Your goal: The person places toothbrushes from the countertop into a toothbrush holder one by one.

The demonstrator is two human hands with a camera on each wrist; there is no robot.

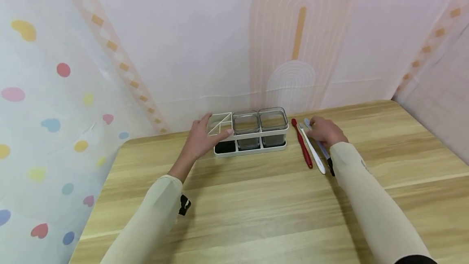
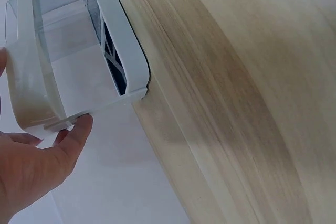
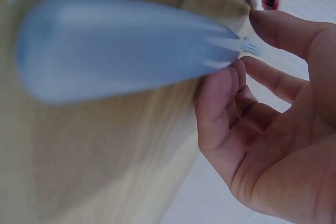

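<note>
Three toothbrushes on light wooden counter [image 1: 256,199], right of white plastic organizer rack [image 1: 253,150]. Right hand [image 1: 326,131] fingers curl onto pale blue plastic toothbrush [image 3: 121,45] near head: light, stiff, slippery; pinch mid-handle. Left hand [image 1: 200,139] relaxed, braces rack end.

The right hand [image 1: 326,132] hides most of the blurred pale-blue toothbrush [image 3: 126,45].
</note>
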